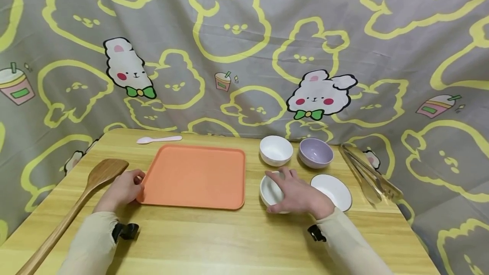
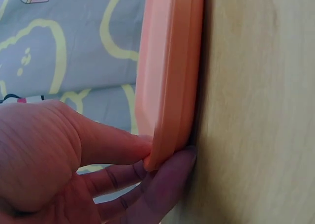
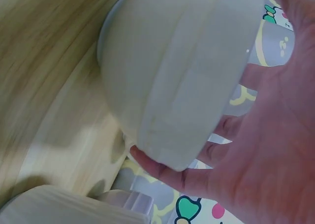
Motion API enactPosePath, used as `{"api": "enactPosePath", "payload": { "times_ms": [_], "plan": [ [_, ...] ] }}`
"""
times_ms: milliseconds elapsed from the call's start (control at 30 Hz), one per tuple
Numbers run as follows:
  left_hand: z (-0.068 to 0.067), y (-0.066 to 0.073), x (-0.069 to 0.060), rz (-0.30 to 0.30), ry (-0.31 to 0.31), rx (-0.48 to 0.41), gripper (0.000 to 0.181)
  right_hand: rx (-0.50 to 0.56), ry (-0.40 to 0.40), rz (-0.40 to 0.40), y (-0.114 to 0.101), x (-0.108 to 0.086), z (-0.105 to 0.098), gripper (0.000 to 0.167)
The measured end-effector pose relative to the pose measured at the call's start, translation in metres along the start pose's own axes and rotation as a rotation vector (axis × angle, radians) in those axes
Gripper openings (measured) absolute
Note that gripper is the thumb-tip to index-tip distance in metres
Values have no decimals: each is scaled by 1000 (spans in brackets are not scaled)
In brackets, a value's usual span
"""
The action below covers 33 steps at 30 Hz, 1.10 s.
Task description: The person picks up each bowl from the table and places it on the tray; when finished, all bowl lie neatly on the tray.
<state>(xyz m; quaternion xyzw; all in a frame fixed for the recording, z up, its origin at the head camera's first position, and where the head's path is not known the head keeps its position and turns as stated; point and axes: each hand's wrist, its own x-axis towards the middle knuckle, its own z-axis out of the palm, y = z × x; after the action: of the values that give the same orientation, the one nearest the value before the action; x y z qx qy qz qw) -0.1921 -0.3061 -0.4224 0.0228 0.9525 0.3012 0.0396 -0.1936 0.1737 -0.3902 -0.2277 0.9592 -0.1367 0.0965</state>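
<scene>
Head view: orange rectangular plastic-looking tray [image 1: 195, 177] on the table [image 1: 191, 241] is pinched at its left edge by the left hand [image 1: 123, 186], probably for steadiness; rightward, a round white ceramic-looking bowl [image 1: 269, 192] is gripped across its rim by the right hand [image 1: 299, 194], likely for lack of handles.

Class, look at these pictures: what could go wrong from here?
The right hand holds the nearer white bowl by its rim, so the bowl might slip if the grip is loose. The white dish close by could be knocked as that hand moves. The left hand pinches the edge of the orange tray; a tug might slide it.
</scene>
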Motion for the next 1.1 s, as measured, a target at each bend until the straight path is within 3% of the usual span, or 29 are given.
{"api": "enactPosePath", "payload": {
  "times_ms": [333,533,767,1100],
  "plan": [
    [1,-1,-1,11,7,1,31,-3,5,-2,-3,6,-2,96],
    [0,-1,0,26,13,33,31,-5,32,-52,-9,12,-10,95],
    [0,-2,-1,28,11,42,31,-9,68,-131,-22,27,-24,93],
    [3,-3,-1,53,43,44,30,-32,80,-161,-48,54,-46,92]
  ]
}}
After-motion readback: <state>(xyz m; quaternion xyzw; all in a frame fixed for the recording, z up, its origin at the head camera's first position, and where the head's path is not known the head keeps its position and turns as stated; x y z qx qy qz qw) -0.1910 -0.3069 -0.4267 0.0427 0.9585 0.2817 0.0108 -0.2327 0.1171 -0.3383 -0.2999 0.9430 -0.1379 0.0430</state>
